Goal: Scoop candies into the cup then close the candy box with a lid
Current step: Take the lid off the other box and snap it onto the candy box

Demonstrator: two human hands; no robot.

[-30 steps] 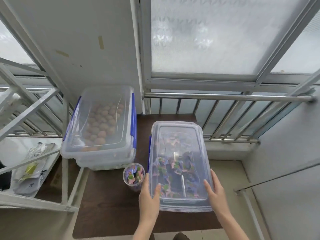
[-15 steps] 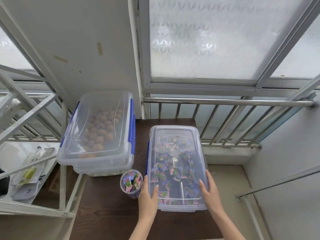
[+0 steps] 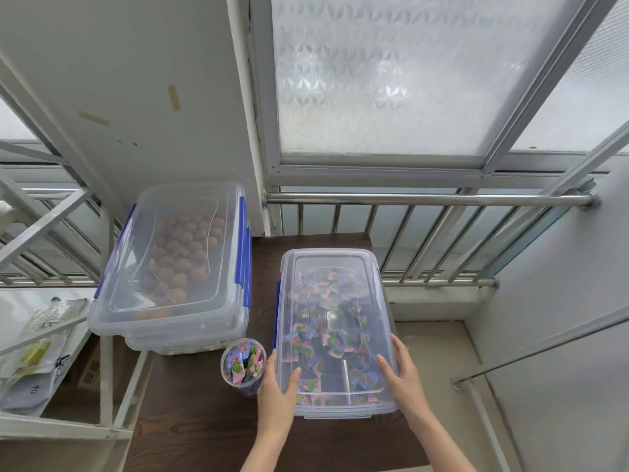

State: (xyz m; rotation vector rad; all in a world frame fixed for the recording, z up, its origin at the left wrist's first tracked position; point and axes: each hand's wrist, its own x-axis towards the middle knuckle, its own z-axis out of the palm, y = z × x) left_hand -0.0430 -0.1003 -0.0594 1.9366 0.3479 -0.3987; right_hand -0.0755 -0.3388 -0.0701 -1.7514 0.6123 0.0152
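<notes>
Left hand lies flat, fingers extended, on the near-left edge of the clear lid; not wrapped around anything, palm pressing down. Right hand mirrors it on the near-right edge, fingers spread, likewise open and pressing. The lid sits over the candy box, which stands on the dark table; wrapped candies and a clear scoop show through it. Cup stands just left of the box, close beside the left hand, filled near the rim with candies, so scooping looks complete. Judgement: step in hand is seating the lid. A blue latch shows on the box's left side; whether it is engaged cannot be told. To do it well: press evenly on both near corners, then work toward the far end of the box so the rim seats all round; keep the left wrist clear of the cup to avoid tipping it. Second lidded box, holding round brown items, sits beyond the cup, left of the candy box; not involved.
</notes>
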